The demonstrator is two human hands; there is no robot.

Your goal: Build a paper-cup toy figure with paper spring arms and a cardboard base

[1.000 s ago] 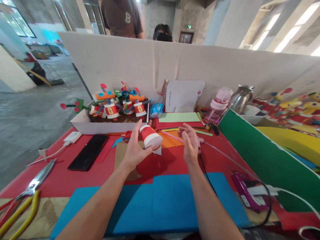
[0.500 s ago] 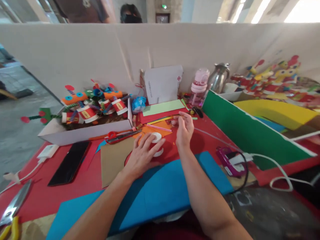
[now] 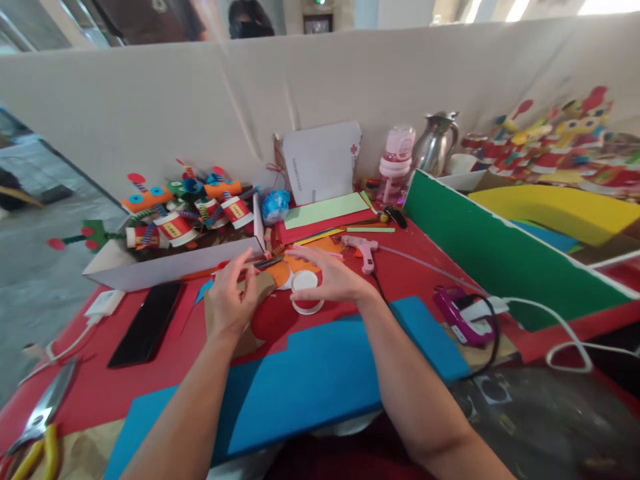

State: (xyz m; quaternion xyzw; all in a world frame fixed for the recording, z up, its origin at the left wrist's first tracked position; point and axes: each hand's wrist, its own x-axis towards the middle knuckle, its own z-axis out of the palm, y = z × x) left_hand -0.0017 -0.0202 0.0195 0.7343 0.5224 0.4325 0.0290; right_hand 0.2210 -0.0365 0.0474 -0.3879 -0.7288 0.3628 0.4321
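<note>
My left hand [image 3: 233,297] is raised over a piece of brown cardboard [image 3: 265,287]; its fingers are apart and curved, with nothing visible in them. An upside-down paper cup [image 3: 304,280] with a white base and white rim stands on the red tabletop. Around it curves my right hand [image 3: 330,277], thumb across the near side and fingers spread beyond the far side; a gap shows between fingers and cup. Behind the right hand lies a pink glue gun [image 3: 364,250]. Orange paper pieces [image 3: 280,272] are beyond the cup, and blue foam sheet [image 3: 310,370] spans the front.
At the left are a black phone [image 3: 146,325], a white charger [image 3: 105,303], large scissors [image 3: 47,407] and a box [image 3: 175,263] of cup figures. A green-sided box [image 3: 490,253], purple power strip [image 3: 465,317] and cables stand right. Bottle [image 3: 397,163] and metal jug [image 3: 435,143] are behind.
My left hand has come off the cup and moved left. The right hand has left the glue gun's spot and come round the cup, which sits slightly nearer and further left.
</note>
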